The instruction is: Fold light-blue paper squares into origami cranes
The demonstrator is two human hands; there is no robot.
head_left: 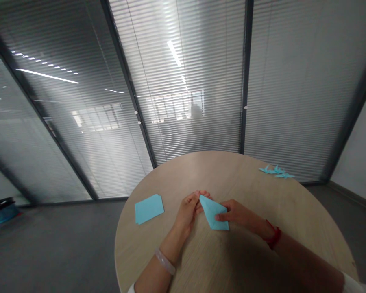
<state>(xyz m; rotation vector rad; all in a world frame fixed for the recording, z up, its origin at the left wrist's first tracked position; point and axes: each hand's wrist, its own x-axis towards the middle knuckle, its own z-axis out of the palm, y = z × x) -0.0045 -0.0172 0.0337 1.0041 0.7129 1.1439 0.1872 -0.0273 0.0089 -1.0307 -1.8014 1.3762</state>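
Observation:
A folded light-blue paper, kite-shaped, lies on the round wooden table between my hands. My left hand pinches its upper tip with closed fingers. My right hand presses its fingers on the paper's right side. A pale bangle is on my left wrist and a red cord on my right wrist.
A small stack of light-blue paper sheets lies on the table to the left. Several folded blue paper figures sit near the table's far right edge. Glass walls with blinds stand behind, with grey floor around.

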